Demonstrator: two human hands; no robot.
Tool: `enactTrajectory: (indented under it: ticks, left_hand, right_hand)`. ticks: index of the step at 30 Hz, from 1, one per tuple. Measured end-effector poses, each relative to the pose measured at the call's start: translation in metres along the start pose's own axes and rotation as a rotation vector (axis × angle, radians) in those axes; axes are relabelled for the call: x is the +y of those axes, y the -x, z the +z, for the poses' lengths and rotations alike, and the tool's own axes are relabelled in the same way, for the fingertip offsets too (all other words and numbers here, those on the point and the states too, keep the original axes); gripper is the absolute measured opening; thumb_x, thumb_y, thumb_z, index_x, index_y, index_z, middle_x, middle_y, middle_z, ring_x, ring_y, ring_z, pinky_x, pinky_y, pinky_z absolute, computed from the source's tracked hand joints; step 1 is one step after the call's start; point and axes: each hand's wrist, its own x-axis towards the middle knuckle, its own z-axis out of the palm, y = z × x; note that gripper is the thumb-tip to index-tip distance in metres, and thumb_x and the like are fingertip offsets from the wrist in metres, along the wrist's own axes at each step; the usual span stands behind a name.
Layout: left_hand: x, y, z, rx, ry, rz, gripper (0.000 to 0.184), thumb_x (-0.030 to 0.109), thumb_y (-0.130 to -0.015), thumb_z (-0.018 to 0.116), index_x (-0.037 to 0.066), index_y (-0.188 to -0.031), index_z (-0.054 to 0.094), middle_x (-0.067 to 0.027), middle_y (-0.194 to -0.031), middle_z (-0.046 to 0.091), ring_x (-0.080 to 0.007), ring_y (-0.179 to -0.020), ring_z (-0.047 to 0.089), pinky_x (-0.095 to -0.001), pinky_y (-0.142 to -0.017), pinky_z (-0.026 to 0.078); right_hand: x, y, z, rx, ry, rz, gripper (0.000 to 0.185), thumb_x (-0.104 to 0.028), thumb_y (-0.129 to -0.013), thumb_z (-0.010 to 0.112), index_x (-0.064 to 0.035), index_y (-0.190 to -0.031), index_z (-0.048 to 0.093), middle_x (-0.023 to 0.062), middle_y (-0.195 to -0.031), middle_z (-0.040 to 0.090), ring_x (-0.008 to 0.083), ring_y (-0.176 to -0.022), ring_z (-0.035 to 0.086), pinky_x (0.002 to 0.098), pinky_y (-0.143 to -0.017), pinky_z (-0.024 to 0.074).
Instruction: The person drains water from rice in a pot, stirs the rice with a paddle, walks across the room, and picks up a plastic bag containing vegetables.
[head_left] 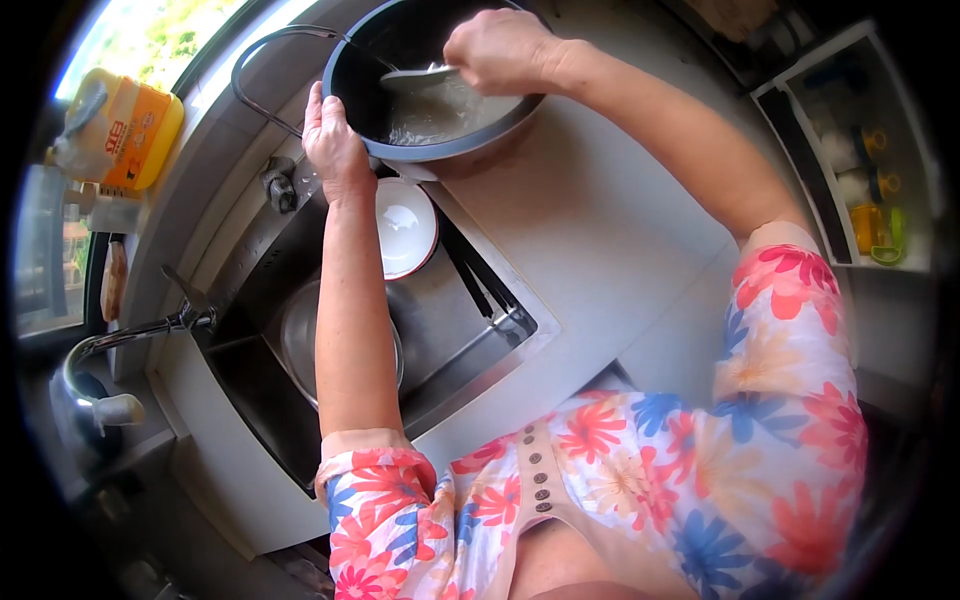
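A deep dark pot [355, 92] with a grey rim stands at the counter's far side, beside the sink, and holds cloudy, whitish contents [440, 112]. My left hand [335, 145] grips its near-left rim, with the fingers along the outside. Over the pot's opening, my right hand [505, 52] is closed round a grey spoon [410, 79]. The spoon's end reaches down into the pot, close to the whitish contents. Part of the spoon's handle is hidden in my fist.
Below the pot is a metal sink [450, 335] holding a white bowl [405, 230] and a round metal vessel [300, 340]. A thin curved tap [240, 75] arches towards the pot. A larger tap [110, 340] and a yellow-orange jug [140, 135] stand left.
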Motion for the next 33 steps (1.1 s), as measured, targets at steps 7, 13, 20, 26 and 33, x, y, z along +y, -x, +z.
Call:
enactTrajectory:
  ticks: [7,13,20,26,33]
  left_hand:
    - [-0.004,-0.002,-0.008,0.018,-0.023,0.008,0.039,0.013,-0.094,0.043,-0.003,-0.129,0.043,-0.0089,-0.108,0.060,-0.0142,-0.094,0.056,-0.0258,-0.084,0.044]
    - [-0.006,-0.006,-0.009,0.021,-0.040,0.033,0.039,0.013,-0.093,0.044,-0.004,-0.129,0.044,-0.0067,-0.105,0.059,-0.0123,-0.091,0.054,-0.0240,-0.083,0.043]
    - [-0.011,-0.004,-0.012,0.009,-0.054,0.032,0.041,0.013,-0.092,0.045,-0.004,-0.129,0.043,-0.0071,-0.107,0.060,-0.0124,-0.093,0.054,-0.0239,-0.085,0.042]
    - [-0.002,-0.001,-0.018,0.044,-0.063,0.047,0.042,0.014,-0.092,0.045,-0.006,-0.129,0.043,-0.0081,-0.107,0.060,-0.0128,-0.094,0.054,-0.0235,-0.086,0.041]
    - [-0.004,-0.003,-0.032,0.064,-0.107,0.059,0.043,0.016,-0.091,0.045,-0.006,-0.128,0.044,-0.0073,-0.102,0.060,-0.0128,-0.090,0.053,-0.0242,-0.084,0.041]
  right_hand:
    - [-0.015,-0.018,0.018,-0.065,0.052,0.125,0.017,-0.008,-0.070,0.056,-0.0073,-0.082,0.068,0.0146,-0.085,0.066,0.0310,-0.082,0.064,0.0394,-0.074,0.0507]
    - [-0.006,-0.010,0.006,-0.090,-0.053,-0.005,0.023,-0.008,-0.071,0.056,-0.0084,-0.090,0.069,0.0132,-0.088,0.067,0.0289,-0.086,0.064,0.0370,-0.078,0.0503]
    - [-0.016,-0.015,0.024,-0.053,0.007,-0.030,0.022,-0.013,-0.075,0.055,-0.0099,-0.091,0.069,0.0129,-0.086,0.067,0.0297,-0.084,0.063,0.0380,-0.079,0.0496]
    - [-0.011,-0.014,-0.010,-0.097,0.063,0.106,0.023,-0.009,-0.070,0.057,-0.0100,-0.090,0.069,0.0137,-0.090,0.067,0.0293,-0.089,0.064,0.0379,-0.076,0.0512]
    - [-0.033,-0.029,0.026,-0.119,0.050,0.062,0.022,-0.011,-0.076,0.052,-0.0089,-0.091,0.069,0.0149,-0.091,0.066,0.0316,-0.089,0.062,0.0395,-0.081,0.0489]
